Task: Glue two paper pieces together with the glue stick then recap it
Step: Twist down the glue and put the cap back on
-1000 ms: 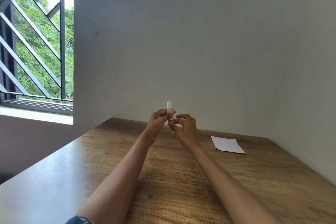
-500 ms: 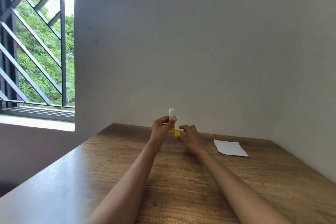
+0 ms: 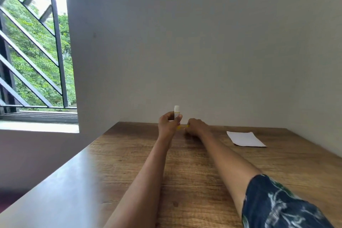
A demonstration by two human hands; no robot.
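Observation:
My left hand [image 3: 168, 124] holds the glue stick [image 3: 176, 110] upright at the far middle of the wooden table [image 3: 185, 168]. The stick's white top pokes above my fingers and is uncapped. My right hand [image 3: 197, 127] rests low on the table just right of it. Its fingertips pinch a small yellow cap [image 3: 186, 126], blurred and partly hidden. A white sheet of paper [image 3: 244, 138] lies flat at the far right of the table, apart from both hands. I can make out only one sheet.
A plain wall stands right behind the table's far edge and along its right side. A barred window [image 3: 33, 57] is at the left, beyond the table's left edge. My right sleeve [image 3: 277, 203] shows at the lower right.
The two hands have come apart. My right hand has drawn the yellow cap off the stick and dropped to the table surface. The left hand has kept the stick upright.

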